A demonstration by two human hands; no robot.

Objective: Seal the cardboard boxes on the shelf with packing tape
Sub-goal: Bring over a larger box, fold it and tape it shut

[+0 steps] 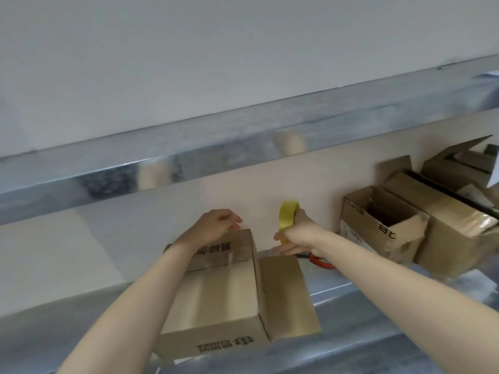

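Note:
A cardboard box (216, 300) with black print lies on the metal shelf (359, 317), one flap spread open to its right. My left hand (213, 225) rests over the box's far top edge with the fingers loosely bent. To the right of the box, my right hand (299, 233) grips a yellow roll of packing tape (287, 215) held upright just above the shelf. Whether a strip runs from the roll to the box cannot be made out.
Red-handled scissors (321, 261) lie on the shelf under my right forearm. Several open cardboard boxes (383, 225) stand at the right end of the shelf. A shiny upper shelf beam (189, 155) crosses above, with a pale wall behind.

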